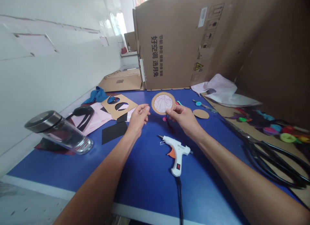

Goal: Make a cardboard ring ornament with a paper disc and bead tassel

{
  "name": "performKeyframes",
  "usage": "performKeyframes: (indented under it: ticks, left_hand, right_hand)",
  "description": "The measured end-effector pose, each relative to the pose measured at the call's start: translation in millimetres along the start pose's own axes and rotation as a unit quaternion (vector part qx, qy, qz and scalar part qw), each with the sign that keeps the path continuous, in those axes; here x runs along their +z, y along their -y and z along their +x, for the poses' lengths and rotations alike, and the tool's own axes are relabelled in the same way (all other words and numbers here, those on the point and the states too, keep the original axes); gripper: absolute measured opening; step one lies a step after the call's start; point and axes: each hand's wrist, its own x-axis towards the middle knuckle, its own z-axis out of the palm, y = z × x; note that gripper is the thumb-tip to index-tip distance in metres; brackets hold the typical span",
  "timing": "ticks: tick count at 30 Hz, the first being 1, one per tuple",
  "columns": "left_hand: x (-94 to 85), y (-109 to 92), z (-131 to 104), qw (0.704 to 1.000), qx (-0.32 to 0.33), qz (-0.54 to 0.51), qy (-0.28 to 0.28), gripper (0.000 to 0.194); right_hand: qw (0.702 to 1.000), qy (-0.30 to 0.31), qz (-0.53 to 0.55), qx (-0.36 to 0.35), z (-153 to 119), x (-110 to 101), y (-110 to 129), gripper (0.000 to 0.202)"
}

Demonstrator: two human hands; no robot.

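My right hand [182,119] pinches the lower right edge of a round cardboard disc [153,104], holding it up above the blue table. A pale, purple-lined patterned circle [162,103] fills the disc's middle. Just left of the disc, apart from it, is my left hand [139,119]; its thumb and fingers are pressed together, and whatever may be between them is too small to make out. Below both hands a white hot glue gun [178,154] with an orange trigger lies on the table, nozzle pointing left. A small pink piece and dark strands show under the disc.
Left are a clear bottle [65,134], a cardboard sheet with round holes [126,113], black paper [113,133] and a blue cloth [97,95]. Right are a plain cardboard disc [201,114], a compass [204,105], large scissors [266,154] and colourful bits. A big carton [174,63] stands behind.
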Motion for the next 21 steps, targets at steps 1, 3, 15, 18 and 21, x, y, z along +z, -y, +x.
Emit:
performKeyframes:
  ticks: [1,3,15,18,21]
  left_hand:
    - [1.4,0,-1,1.000,0.005,0.001,0.016,0.038]
    - [3.2,0,-2,0.999,0.014,0.009,0.042,0.040]
    - [-2.2,2,1,0.998,-0.030,0.051,-0.014,0.029]
    - [-7.2,2,4,0.994,-0.051,0.073,-0.064,0.034]
    - [-10.4,4,7,0.993,-0.032,0.066,-0.095,0.010]
  right_hand:
    - [1.000,0.006,0.005,0.001,0,0,0,0.044]
    - [1.000,0.017,0.012,0.005,0,1,1,0.045]
    - [1.000,-0.009,0.004,0.000,2,-4,-1,0.047]
    - [1.000,-0.016,0.003,0.001,2,-5,-1,0.048]
    - [1.000,-0.014,0.004,0.006,2,-5,-1,0.044]
